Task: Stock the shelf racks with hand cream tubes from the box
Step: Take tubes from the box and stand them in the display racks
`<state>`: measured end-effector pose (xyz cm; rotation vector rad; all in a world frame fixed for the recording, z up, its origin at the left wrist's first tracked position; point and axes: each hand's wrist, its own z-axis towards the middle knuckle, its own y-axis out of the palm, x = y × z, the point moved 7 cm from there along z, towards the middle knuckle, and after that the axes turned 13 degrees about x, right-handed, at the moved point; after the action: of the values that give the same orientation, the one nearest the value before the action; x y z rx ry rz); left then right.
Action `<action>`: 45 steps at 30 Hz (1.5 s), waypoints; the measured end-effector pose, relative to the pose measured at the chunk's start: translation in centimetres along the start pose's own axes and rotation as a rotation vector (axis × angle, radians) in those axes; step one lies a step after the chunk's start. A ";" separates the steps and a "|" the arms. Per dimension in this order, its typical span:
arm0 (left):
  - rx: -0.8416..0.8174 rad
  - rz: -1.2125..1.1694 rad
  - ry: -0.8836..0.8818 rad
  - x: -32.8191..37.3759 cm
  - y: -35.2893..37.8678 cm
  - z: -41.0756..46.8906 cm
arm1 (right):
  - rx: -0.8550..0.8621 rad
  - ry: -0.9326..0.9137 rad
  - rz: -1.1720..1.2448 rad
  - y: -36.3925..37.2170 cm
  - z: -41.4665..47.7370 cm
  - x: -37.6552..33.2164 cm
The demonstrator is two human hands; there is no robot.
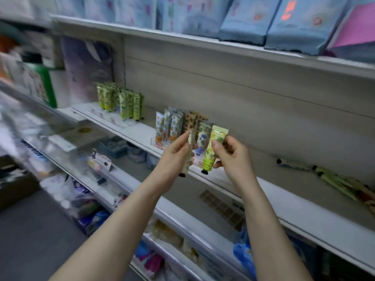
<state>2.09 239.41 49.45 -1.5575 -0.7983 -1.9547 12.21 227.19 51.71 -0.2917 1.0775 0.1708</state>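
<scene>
L fingers (pixel 182 141) pinch pale tube (pixel 185 168), R fingers (pixel 233 143) grip yellow tube (pixel 208 161)

On my feed the left hand (pixel 174 157) and right hand (pixel 233 157) are both bare and slim-fingered, with a short, plain thumbnail showing on the right one. The left forearm (pixel 121 220) and right forearm (pixel 269 230) run bare to the frame's lower edge.

Pale blue packs (pixel 241 19) at 12 o'clock, pink pack (pixel 357 29) at 2. Green carton (pixel 51 88) at 10. Blue basket (pixel 113 147) at 9. Brown grid tray (pixel 223 209) and blue bag (pixel 243 256) at 5. Grey floor (pixel 30 240) at 8.
</scene>
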 end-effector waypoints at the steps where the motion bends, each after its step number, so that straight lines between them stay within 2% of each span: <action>1: 0.021 0.012 0.019 0.2 -2.0 0.4 | -0.015 -0.001 0.013 2.0 -0.2 -0.4; 5: 0.154 -0.010 0.068 0.9 -9.8 2.2 | -0.053 -0.032 0.020 9.2 -1.0 -2.0; 9: 0.220 -0.026 0.072 1.1 -14.8 3.6 | -0.074 -0.051 0.051 13.7 -1.3 -3.1; 18: 0.243 -0.005 -0.002 0.5 -25.7 7.4 | -0.144 -0.024 0.092 24.6 -2.8 -4.7; 32: 0.333 -0.068 0.005 -1.2 -32.0 16.5 | -0.176 0.010 0.104 34.2 3.2 -2.8; 38: 0.345 -0.088 0.029 -0.6 -33.8 22.8 | -0.127 -0.055 0.077 38.0 8.2 -3.2; 45: 0.455 -0.144 0.021 -1.5 -37.9 27.6 | -0.118 -0.166 -0.068 42.2 12.4 -4.3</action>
<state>-5.74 285.66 47.67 -1.2329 -1.2728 -1.7200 8.93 271.19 54.65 -0.4121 0.8933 0.1946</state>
